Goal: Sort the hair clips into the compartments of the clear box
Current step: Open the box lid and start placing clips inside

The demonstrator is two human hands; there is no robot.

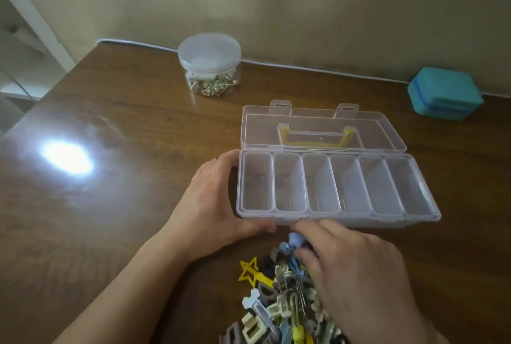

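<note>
The clear box lies open on the wooden table, its six compartments empty and its lid folded back flat. My left hand grips the box's left end, fingers at the far corner and thumb along the front edge. A pile of mixed hair clips lies just in front of the box, with a yellow star clip at its left edge. My right hand reaches over the pile and pinches a light blue clip between thumb and forefinger. That hand hides the right part of the pile.
A round clear jar holding small trinkets stands at the back. A teal case sits at the far right by the wall. A white cable runs along the table's back edge. The table's left edge slants away at upper left.
</note>
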